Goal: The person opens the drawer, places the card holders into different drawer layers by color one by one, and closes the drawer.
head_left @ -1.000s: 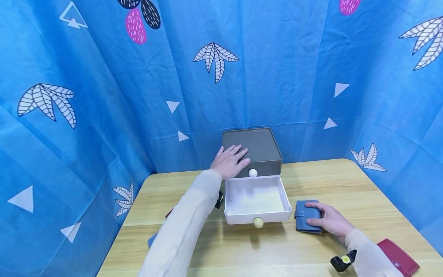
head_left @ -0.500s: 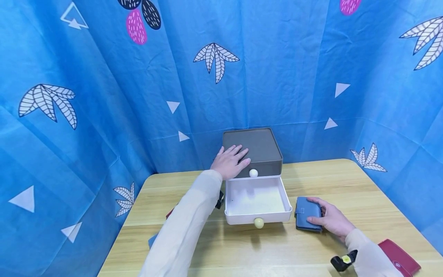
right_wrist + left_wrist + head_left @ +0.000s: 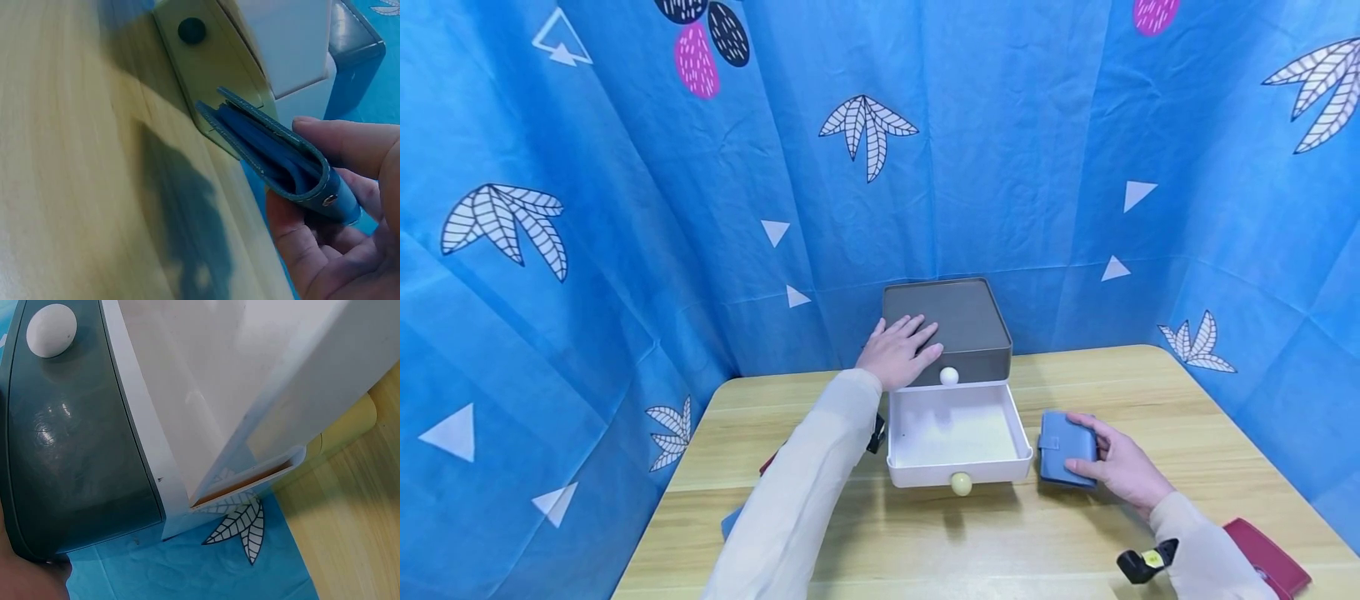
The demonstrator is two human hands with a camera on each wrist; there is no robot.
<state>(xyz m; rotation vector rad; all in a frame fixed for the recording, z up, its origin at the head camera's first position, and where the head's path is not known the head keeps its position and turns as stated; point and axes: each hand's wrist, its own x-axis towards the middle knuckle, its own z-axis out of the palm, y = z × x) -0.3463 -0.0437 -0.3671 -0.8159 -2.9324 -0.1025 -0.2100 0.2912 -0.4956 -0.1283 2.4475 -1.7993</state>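
Observation:
My left hand rests with fingers spread on the top of a grey drawer box. In the left wrist view only a bit of that hand shows at the box's edge. Below the box's white knob, a white drawer stands pulled out with nothing in it. To its right, my right hand holds a blue wallet between thumb and fingers. The right wrist view shows the wallet edge-on, its flaps slightly parted, raised over the table with a shadow below.
A dark red wallet lies at the right, partly behind my sleeve. Left of my left sleeve, edges of a blue item and a red item peek out. Blue patterned curtain surrounds the wooden table.
The blue wallet has been lifted off the table and tilted up in my right hand, whose thumb and fingers now grip its right side. My left hand has stayed in place.

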